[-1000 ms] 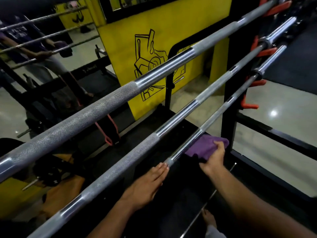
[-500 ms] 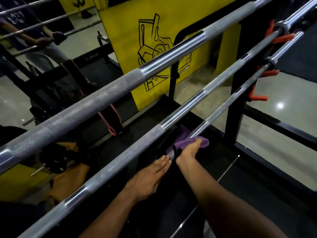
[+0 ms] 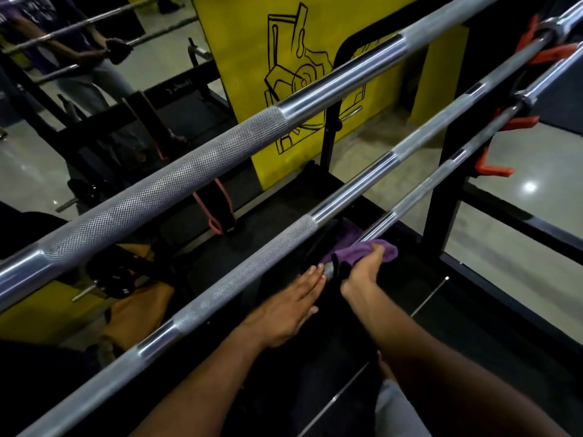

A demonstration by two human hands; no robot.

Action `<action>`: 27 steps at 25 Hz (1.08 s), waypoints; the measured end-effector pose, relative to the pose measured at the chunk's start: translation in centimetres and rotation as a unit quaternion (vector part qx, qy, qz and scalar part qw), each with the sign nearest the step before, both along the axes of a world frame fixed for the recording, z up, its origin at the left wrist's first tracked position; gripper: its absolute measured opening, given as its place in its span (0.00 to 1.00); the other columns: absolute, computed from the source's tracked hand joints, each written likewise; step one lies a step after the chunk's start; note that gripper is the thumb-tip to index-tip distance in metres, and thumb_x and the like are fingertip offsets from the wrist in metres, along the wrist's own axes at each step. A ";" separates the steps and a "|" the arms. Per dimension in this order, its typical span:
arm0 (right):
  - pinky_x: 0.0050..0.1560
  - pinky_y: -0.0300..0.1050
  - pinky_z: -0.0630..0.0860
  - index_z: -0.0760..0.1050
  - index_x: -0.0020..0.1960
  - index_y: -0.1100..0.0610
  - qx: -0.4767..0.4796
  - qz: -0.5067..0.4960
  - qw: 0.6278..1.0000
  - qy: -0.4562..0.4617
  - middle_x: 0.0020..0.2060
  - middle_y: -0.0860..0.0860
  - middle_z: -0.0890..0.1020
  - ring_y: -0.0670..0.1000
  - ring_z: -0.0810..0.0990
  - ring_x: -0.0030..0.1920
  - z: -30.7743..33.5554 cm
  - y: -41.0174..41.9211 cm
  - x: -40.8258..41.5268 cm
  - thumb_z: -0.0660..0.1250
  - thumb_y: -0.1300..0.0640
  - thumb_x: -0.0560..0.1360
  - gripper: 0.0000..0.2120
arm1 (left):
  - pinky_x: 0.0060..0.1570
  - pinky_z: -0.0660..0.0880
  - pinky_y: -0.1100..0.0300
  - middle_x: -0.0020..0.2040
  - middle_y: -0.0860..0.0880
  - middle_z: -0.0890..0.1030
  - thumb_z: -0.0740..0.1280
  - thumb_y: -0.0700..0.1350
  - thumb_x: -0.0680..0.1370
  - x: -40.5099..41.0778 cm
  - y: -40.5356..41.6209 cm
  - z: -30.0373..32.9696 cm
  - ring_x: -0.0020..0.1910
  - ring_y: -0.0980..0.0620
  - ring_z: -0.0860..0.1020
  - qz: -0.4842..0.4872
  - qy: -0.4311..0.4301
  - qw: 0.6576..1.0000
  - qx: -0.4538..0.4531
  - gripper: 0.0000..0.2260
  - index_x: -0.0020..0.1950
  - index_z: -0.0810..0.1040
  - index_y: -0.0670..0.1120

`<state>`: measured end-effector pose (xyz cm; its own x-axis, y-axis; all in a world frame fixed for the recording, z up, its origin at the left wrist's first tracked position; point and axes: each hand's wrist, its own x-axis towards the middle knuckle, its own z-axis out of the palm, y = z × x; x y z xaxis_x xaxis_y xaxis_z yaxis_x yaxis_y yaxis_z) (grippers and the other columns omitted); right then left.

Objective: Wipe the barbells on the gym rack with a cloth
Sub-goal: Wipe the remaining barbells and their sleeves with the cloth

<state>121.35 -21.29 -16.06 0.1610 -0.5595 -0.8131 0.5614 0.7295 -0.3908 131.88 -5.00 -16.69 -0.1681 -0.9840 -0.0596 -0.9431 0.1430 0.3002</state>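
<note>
Three steel barbells run diagonally from lower left to upper right: a top barbell (image 3: 202, 171), a middle barbell (image 3: 252, 272) and a lowest barbell (image 3: 441, 175). A purple cloth (image 3: 356, 247) is wrapped round the lowest barbell near its visible lower end. My right hand (image 3: 362, 271) grips the cloth on that bar. My left hand (image 3: 287, 307) lies flat beside it with fingers stretched out, fingertips touching the bar's end below the cloth. The middle barbell passes above my left forearm.
The black rack upright (image 3: 448, 197) with orange hooks (image 3: 492, 167) stands at the right. A yellow wall panel (image 3: 258, 58) is behind the bars. A mirror at upper left shows a person (image 3: 79, 67). The black rack base (image 3: 504, 288) lies below.
My right hand has slid the cloth down the lowest barbell toward my left hand, from partway up the bar to its lower end. My left hand has stayed in place.
</note>
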 end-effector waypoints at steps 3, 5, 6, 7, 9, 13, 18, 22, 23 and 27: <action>0.31 0.42 0.72 0.69 0.40 0.50 -0.035 -0.037 0.998 -0.035 0.30 0.47 0.76 0.46 0.78 0.31 2.2 -3.3 -1.7 0.57 0.42 0.81 0.16 | 0.79 0.43 0.57 0.82 0.45 0.43 0.56 0.46 0.86 0.1 0.1 0.1 0.81 0.52 0.40 0.005 0.006 1.000 0.006 0.28 0.82 0.48 0.40; 0.20 0.36 0.70 0.66 0.37 0.50 -0.067 -0.109 0.989 -0.078 0.18 0.43 0.70 0.42 0.73 0.19 4.0 -6.1 -3.1 0.55 0.44 0.84 0.19 | 0.79 0.44 0.57 0.83 0.45 0.43 0.56 0.46 0.86 0.0 0.1 0.0 0.81 0.52 0.41 0.003 0.006 1.000 -0.005 0.28 0.82 0.48 0.41; 0.20 0.35 0.70 0.65 0.37 0.50 -0.080 -0.121 0.986 -0.080 0.16 0.43 0.69 0.42 0.72 0.17 4.3 -7.0 -3.4 0.55 0.44 0.84 0.19 | 0.79 0.44 0.58 0.83 0.45 0.43 0.56 0.46 0.86 0.0 0.2 0.0 0.81 0.52 0.41 0.004 0.006 1.000 -0.007 0.28 0.82 0.48 0.41; 0.22 0.36 0.72 0.66 0.37 0.50 -0.095 -0.105 0.988 -0.067 0.16 0.44 0.70 0.42 0.72 0.17 3.9 -7.4 -3.6 0.54 0.43 0.84 0.19 | 0.79 0.43 0.58 0.83 0.45 0.43 0.56 0.46 0.86 0.0 0.2 0.0 0.81 0.53 0.40 0.005 0.006 1.000 -0.008 0.28 0.82 0.48 0.41; 0.29 0.39 0.77 0.67 0.37 0.50 -0.122 -0.047 0.991 -0.032 0.20 0.45 0.74 0.43 0.76 0.20 2.9 -6.5 -2.9 0.52 0.40 0.83 0.21 | 0.79 0.43 0.59 0.83 0.45 0.43 0.56 0.46 0.86 0.1 0.1 -0.1 0.81 0.53 0.41 0.006 0.012 1.000 -0.008 0.28 0.82 0.48 0.41; 0.30 0.40 0.79 0.73 0.43 0.50 -0.102 0.088 0.991 0.023 0.35 0.51 0.81 0.51 0.80 0.38 -1.0 -1.4 -1.9 0.54 0.38 0.81 0.19 | 0.79 0.47 0.57 0.83 0.45 0.48 0.55 0.45 0.86 0.3 0.0 -0.4 0.81 0.52 0.45 0.023 0.025 0.999 -0.013 0.26 0.82 0.52 0.41; 0.53 0.50 0.77 0.77 0.60 0.56 -0.195 0.254 0.937 0.141 0.55 0.58 0.82 0.56 0.81 0.52 0.1 2.3 -7.0 0.55 0.41 0.83 0.22 | 0.78 0.41 0.63 0.81 0.52 0.47 0.53 0.49 0.86 -0.6 1.2 1.0 0.80 0.57 0.46 0.110 -0.014 0.992 -0.057 0.24 0.82 0.53 0.47; 0.43 0.43 0.72 0.75 0.60 0.60 -0.394 0.331 0.812 0.275 0.52 0.58 0.81 0.49 0.79 0.45 4.3 3.7 -10.5 0.59 0.49 0.83 0.16 | 0.77 0.41 0.61 0.78 0.54 0.40 0.50 0.52 0.86 -1.7 5.7 1.1 0.78 0.56 0.43 0.315 0.002 0.947 -0.055 0.26 0.82 0.46 0.49; 0.43 0.39 0.73 0.75 0.62 0.62 -0.455 0.364 0.764 0.277 0.54 0.58 0.81 0.44 0.79 0.45 4.9 4.0 -10.8 0.62 0.49 0.82 0.17 | 0.77 0.48 0.57 0.80 0.51 0.44 0.50 0.53 0.86 -2.2 7.1 0.8 0.78 0.53 0.47 0.359 -0.009 0.930 -0.072 0.26 0.82 0.50 0.47; 0.63 0.28 0.68 0.67 0.73 0.53 -0.666 0.445 0.575 0.169 0.68 0.40 0.73 0.39 0.74 0.66 5.3 3.2 -9.4 0.61 0.53 0.77 0.24 | 0.73 0.65 0.50 0.80 0.43 0.62 0.51 0.53 0.84 -3.9 10.8 -0.7 0.76 0.45 0.65 0.449 -0.023 0.890 -0.076 0.26 0.80 0.61 0.42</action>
